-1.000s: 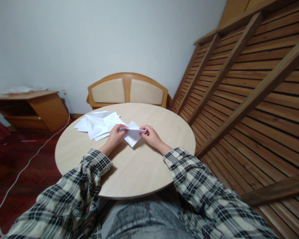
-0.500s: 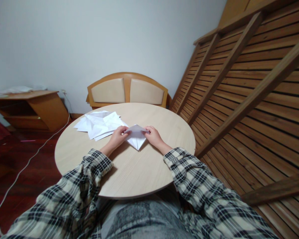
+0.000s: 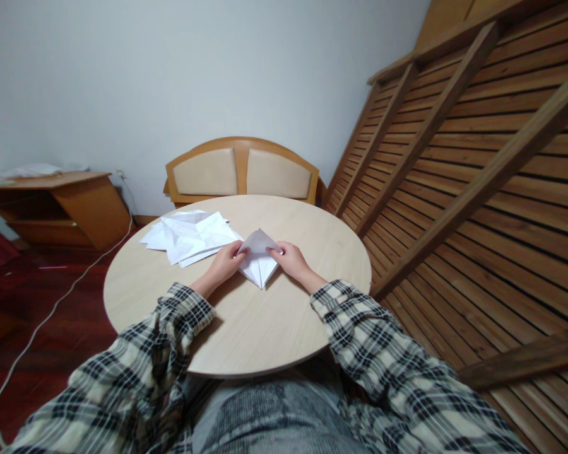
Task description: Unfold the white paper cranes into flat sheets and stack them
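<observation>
Between my hands is a folded sheet of white paper, kite-shaped, with a point toward me and a crease down its middle. Its far flap stands raised and looks greyer than the near part. My left hand pinches the left side of the paper, thumb on top. On the opposite side my right hand grips the right corner, also with the thumb over it. The fingers under the paper are partly hidden. Left of my left hand lies a loose pile of creased white paper sheets.
The round pale wooden table carries the paper. Behind it stands a padded headboard against the wall. A slatted wooden frame leans close on the right. At left are a low cabinet and a white cable along the floor.
The far flap of the folded paper has tilted up, its tip now standing higher. Both hands keep their hold with slight finger shifts; the pile of sheets has not moved.
</observation>
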Demonstrator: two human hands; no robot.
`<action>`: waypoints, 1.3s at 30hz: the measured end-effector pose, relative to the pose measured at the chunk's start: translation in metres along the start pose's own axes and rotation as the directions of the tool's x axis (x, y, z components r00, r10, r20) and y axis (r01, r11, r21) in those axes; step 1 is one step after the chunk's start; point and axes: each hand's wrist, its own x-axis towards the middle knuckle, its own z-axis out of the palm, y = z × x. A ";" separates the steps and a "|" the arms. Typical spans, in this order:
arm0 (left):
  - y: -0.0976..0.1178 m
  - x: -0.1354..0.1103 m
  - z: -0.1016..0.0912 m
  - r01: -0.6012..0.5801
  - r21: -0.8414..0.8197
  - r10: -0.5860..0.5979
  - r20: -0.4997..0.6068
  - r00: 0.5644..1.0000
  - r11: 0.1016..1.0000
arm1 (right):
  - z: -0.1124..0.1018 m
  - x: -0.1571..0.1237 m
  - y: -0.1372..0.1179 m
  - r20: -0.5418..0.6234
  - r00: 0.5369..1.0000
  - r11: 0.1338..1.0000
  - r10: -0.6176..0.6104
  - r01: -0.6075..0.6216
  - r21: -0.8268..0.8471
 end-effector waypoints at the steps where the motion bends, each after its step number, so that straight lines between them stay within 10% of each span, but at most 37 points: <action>1: 0.000 0.000 0.000 -0.002 0.003 0.002 0.001 1.000 1.000 | 0.000 0.000 0.001 0.000 1.000 1.000 -0.012 0.012 -0.023; 39: 0.007 -0.005 0.003 0.054 -0.068 -0.047 0.108 0.993 0.996 | -0.002 0.003 0.001 -0.057 0.992 0.988 -0.117 0.110 -0.105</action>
